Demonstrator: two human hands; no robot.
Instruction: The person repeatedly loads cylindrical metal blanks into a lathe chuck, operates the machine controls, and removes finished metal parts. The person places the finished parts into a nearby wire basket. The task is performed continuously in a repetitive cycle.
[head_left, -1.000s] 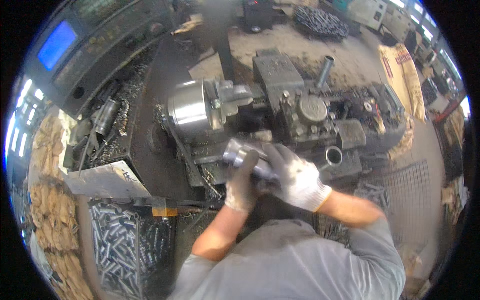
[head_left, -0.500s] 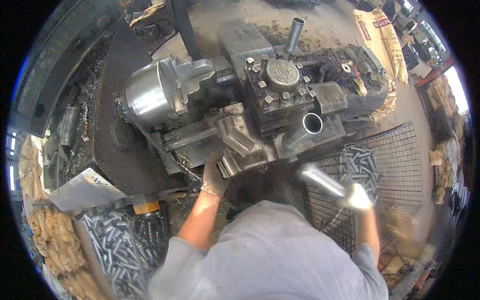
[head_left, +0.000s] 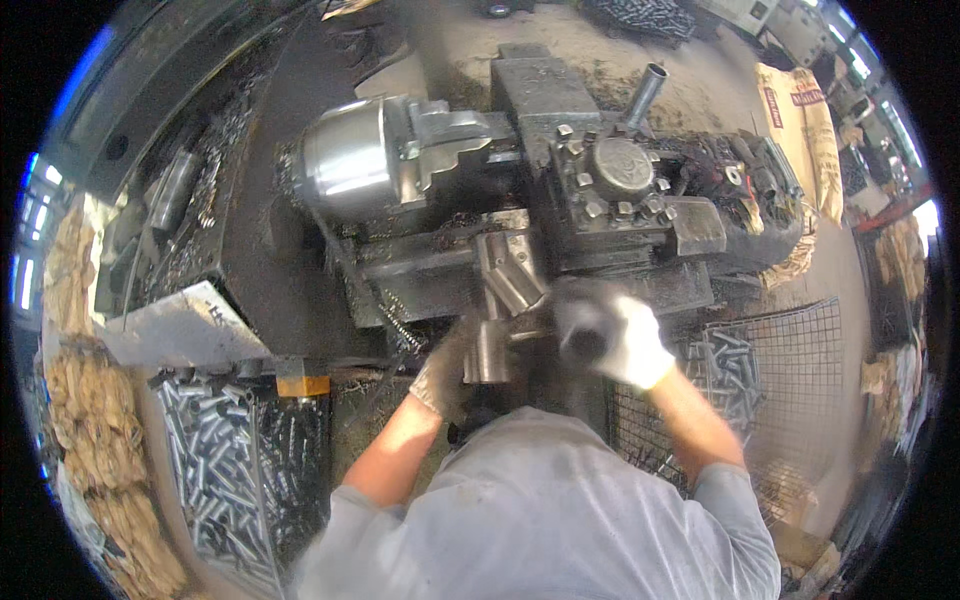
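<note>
My left hand, in a light glove, is at the near side of a lathe, smeared by motion. It grips a short shiny metal tube, its fingers partly hidden. Just beyond is an angled steel block on the slide. My right hand, white-gloved, closes round a dark tubular lever whose open end faces me; it is blurred. The tool post, ringed with bolts, stands beyond my right hand. Left of it is the shiny chuck with stepped jaws.
A wire basket with cut metal tubes stands at the right. At the lower left, a bin holds many tubes beside dark metal shavings. A sheet-metal guard juts out at the left. A paper sack lies behind the lathe.
My right hand has moved left from above the basket, no longer with the shiny tube, onto the lever, which has swung toward me. The tube by my left hand has turned more upright.
</note>
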